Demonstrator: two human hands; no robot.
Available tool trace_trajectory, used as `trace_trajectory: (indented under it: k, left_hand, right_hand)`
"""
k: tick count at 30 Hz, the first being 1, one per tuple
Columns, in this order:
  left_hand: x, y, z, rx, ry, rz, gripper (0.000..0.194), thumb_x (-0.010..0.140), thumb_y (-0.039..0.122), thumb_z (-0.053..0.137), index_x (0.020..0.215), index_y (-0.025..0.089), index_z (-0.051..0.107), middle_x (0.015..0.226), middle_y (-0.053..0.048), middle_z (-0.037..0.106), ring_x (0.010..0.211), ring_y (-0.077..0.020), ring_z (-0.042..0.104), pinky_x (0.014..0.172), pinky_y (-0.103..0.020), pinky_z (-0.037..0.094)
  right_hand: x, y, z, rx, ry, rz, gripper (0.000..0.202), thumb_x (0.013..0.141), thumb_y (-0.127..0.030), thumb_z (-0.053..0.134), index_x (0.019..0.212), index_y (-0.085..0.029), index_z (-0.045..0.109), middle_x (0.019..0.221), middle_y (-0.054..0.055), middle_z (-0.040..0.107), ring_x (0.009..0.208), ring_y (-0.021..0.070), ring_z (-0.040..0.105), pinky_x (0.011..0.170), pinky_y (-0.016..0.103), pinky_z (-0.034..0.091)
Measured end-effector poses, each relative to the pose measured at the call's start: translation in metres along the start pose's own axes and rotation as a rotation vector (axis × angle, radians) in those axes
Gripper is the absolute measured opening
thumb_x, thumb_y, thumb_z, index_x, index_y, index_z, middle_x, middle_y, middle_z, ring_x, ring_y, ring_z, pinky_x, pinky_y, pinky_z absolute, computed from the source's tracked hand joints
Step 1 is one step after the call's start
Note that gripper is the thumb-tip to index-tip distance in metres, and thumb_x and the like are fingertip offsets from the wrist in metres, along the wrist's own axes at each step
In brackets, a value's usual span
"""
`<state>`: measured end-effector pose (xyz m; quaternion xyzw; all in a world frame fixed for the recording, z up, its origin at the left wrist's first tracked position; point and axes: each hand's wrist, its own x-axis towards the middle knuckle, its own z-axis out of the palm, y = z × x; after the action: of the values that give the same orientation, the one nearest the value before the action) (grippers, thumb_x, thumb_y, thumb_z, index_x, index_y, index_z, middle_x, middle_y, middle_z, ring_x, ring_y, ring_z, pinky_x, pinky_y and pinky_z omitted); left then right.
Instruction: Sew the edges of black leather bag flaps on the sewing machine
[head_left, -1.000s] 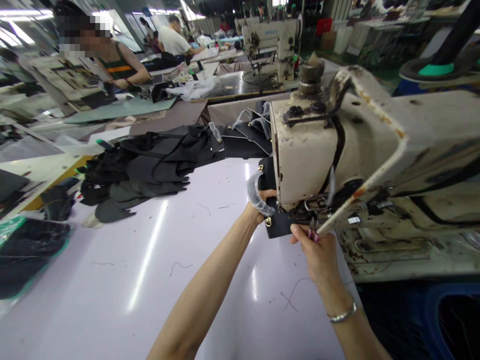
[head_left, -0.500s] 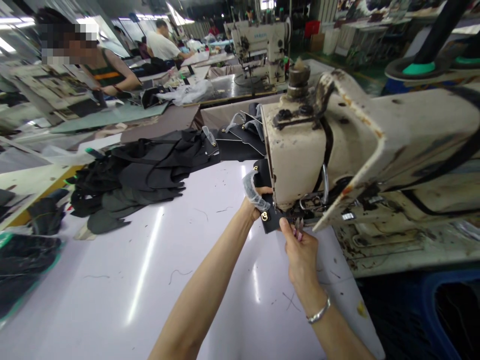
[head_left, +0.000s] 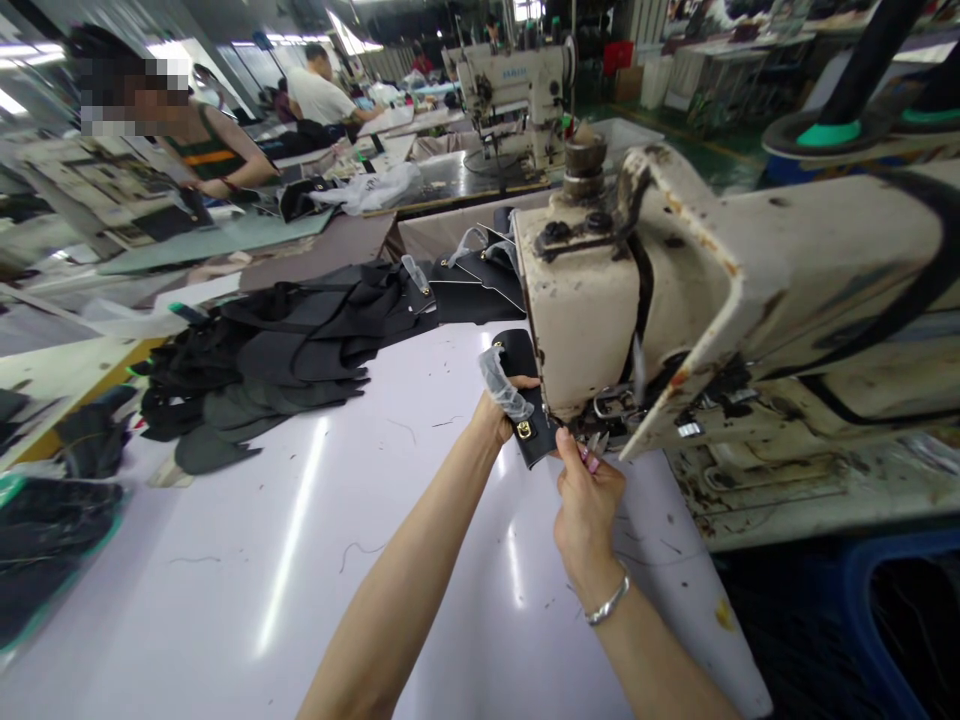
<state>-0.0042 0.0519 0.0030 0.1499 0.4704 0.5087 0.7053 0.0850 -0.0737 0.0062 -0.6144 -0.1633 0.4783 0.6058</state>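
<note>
A black panel [head_left: 517,350] with gold fittings lies tilted at the needle end of the sewing machine [head_left: 581,310]. Across it runs a handle [head_left: 499,380] wrapped in clear plastic. My left hand [head_left: 504,412] is closed on the panel's left part, its fingers partly hidden by the wrapped handle. With thumb and fingers at the panel's lower right corner, my right hand [head_left: 589,495] also holds small pink-handled thread snips [head_left: 592,455], blades pointing up. The needle and presser foot are mostly hidden behind the machine head and my right hand.
Dark cut pieces [head_left: 300,340] are heaped on the white table [head_left: 300,560] at left. More black panels [head_left: 472,285] lie behind the machine head. A blue basket [head_left: 847,600] stands low at right. Another person [head_left: 217,150] works at far left.
The black panel has shifted slightly left and turned, so more of it shows beside the machine head. My right hand has moved left with it, still holding the snips.
</note>
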Motion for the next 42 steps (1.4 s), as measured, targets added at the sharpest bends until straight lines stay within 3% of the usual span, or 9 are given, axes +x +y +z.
trace_trajectory:
  k: [10,21,24,28,31,33,35,38,42]
  left_hand:
    - [-0.021,-0.006,-0.022,0.026,0.047,-0.031,0.005,0.075,0.008,0.066,0.077,0.012,0.069,0.069,-0.007,0.074,0.057,-0.0176,0.07,0.066,-0.031,0.063]
    - [-0.143,-0.07,-0.007,-0.251,0.473,0.156,0.02,0.088,0.005,0.061,0.092,0.021,0.071,0.089,-0.002,0.079,0.085,-0.0163,0.077,0.076,-0.022,0.063]
    - [-0.16,-0.079,-0.006,-0.197,0.383,0.058,0.008,0.093,0.021,0.065,0.093,0.021,0.073,0.1,-0.008,0.081,0.092,-0.0205,0.078,0.083,-0.029,0.064]
    - [-0.187,-0.078,-0.029,0.407,0.033,-0.244,0.052,0.093,0.062,0.061,0.071,0.017,0.074,0.069,-0.016,0.076,0.056,-0.0223,0.072,0.054,-0.03,0.058]
    - [-0.2,-0.072,-0.047,0.922,0.05,0.073,0.05,0.093,0.062,0.06,0.066,0.022,0.072,0.062,-0.011,0.072,0.053,-0.0226,0.066,0.053,-0.032,0.055]
    - [-0.197,-0.069,-0.052,1.115,0.171,0.477,0.029,0.094,0.051,0.064,0.091,0.026,0.079,0.093,-0.012,0.079,0.09,-0.0302,0.074,0.082,-0.042,0.06]
    - [-0.183,-0.068,-0.05,1.223,0.18,0.71,0.036,0.094,0.042,0.065,0.126,0.028,0.073,0.134,-0.014,0.071,0.131,-0.0356,0.06,0.112,-0.053,0.046]
    - [-0.156,-0.065,-0.039,1.3,0.05,0.792,0.057,0.097,0.036,0.063,0.151,0.027,0.053,0.161,-0.013,0.049,0.153,-0.0337,0.037,0.125,-0.058,0.027]
    - [-0.136,-0.051,-0.024,1.283,-0.059,0.831,0.046,0.099,0.032,0.062,0.145,0.03,0.06,0.158,-0.009,0.053,0.152,-0.0296,0.04,0.127,-0.051,0.028]
  right_hand:
    - [0.003,0.004,0.002,0.016,0.031,-0.053,0.053,0.076,-0.053,0.079,0.057,-0.023,0.04,0.059,-0.005,0.039,0.059,0.0114,0.033,0.05,0.026,0.029]
    - [0.023,-0.032,-0.043,-0.217,-0.191,-0.049,0.042,0.067,-0.044,0.08,0.05,-0.022,0.049,0.051,-0.005,0.041,0.054,0.0117,0.036,0.049,0.026,0.03]
    - [0.031,-0.036,-0.057,-0.319,-0.284,-0.126,0.039,0.07,-0.042,0.078,0.051,-0.021,0.052,0.052,-0.004,0.043,0.056,0.0121,0.038,0.051,0.026,0.029]
    - [0.036,-0.035,-0.063,-0.352,-0.361,-0.17,0.036,0.075,-0.038,0.076,0.055,-0.02,0.051,0.056,-0.005,0.043,0.058,0.0115,0.035,0.055,0.027,0.028]
    - [0.037,-0.032,-0.063,-0.344,-0.375,-0.194,0.038,0.075,-0.035,0.076,0.055,-0.021,0.047,0.058,-0.006,0.04,0.059,0.0111,0.032,0.057,0.027,0.027]
    - [0.037,-0.031,-0.062,-0.325,-0.383,-0.194,0.04,0.075,-0.036,0.076,0.055,-0.021,0.045,0.057,-0.006,0.039,0.059,0.0111,0.031,0.058,0.028,0.027]
    - [0.037,-0.031,-0.062,-0.301,-0.384,-0.169,0.041,0.074,-0.037,0.077,0.053,-0.021,0.045,0.057,-0.006,0.039,0.058,0.0113,0.031,0.058,0.028,0.027]
    - [0.036,-0.033,-0.062,-0.26,-0.387,-0.121,0.039,0.072,-0.04,0.079,0.053,-0.02,0.052,0.057,-0.005,0.044,0.06,0.0124,0.036,0.059,0.028,0.029]
    - [0.038,-0.036,-0.065,-0.254,-0.419,-0.109,0.034,0.073,-0.038,0.08,0.055,-0.019,0.059,0.058,-0.004,0.049,0.062,0.0135,0.041,0.062,0.029,0.033]
